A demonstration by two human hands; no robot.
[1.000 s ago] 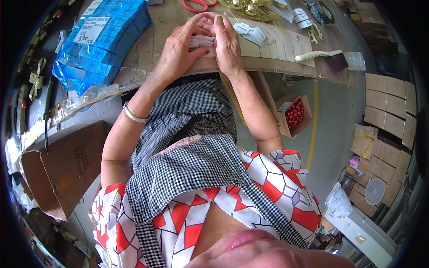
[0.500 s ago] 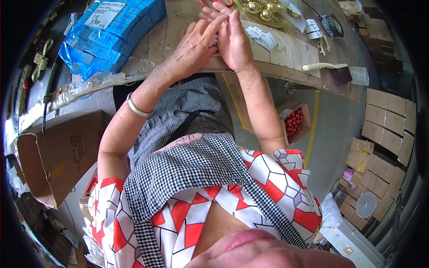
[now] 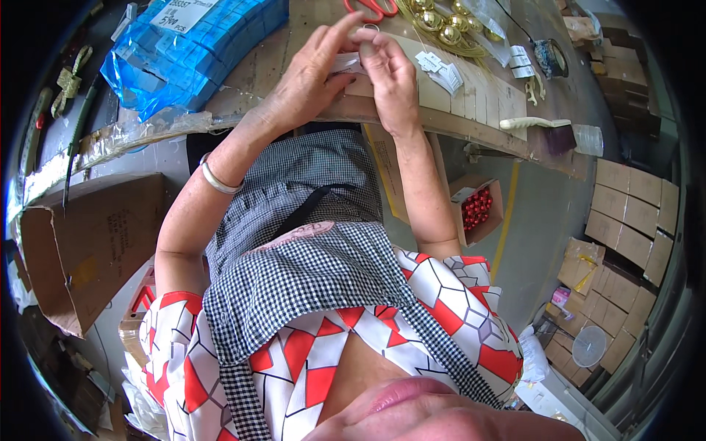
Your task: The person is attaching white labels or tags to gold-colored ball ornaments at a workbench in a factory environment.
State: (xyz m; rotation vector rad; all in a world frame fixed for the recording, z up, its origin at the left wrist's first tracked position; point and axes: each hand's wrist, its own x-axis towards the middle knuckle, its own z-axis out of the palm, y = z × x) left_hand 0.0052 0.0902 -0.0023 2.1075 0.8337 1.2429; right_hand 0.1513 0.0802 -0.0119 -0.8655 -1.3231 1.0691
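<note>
Together our two hands meet over the wooden workbench [image 3: 471, 121], close to its near edge. Our left hand [image 3: 312, 73] is curled around a small white paper tag [image 3: 346, 65], the thumb and fingers pinching it while the index finger stretches up and away. Our right hand [image 3: 390, 73] presses in from the other side, its fingertips [image 3: 365, 34] closed on the top of the same tag, so the tag sits gripped between both hands just above the bench. A silver bangle [image 3: 218, 180] circles our left wrist. Just beyond the hands lie red-handled scissors [image 3: 371, 9] and a cluster of gold baubles [image 3: 437, 18], with a loose heap of white tags [image 3: 440, 70] just beside our right hand. A blue plastic-wrapped bundle [image 3: 195, 48] rests on the bench to our left. Down on the floor to the right, an open carton of red baubles [image 3: 478, 208] stands near our right elbow, and a brush with a pale handle [image 3: 540, 126] lies near the bench's right end.
</note>
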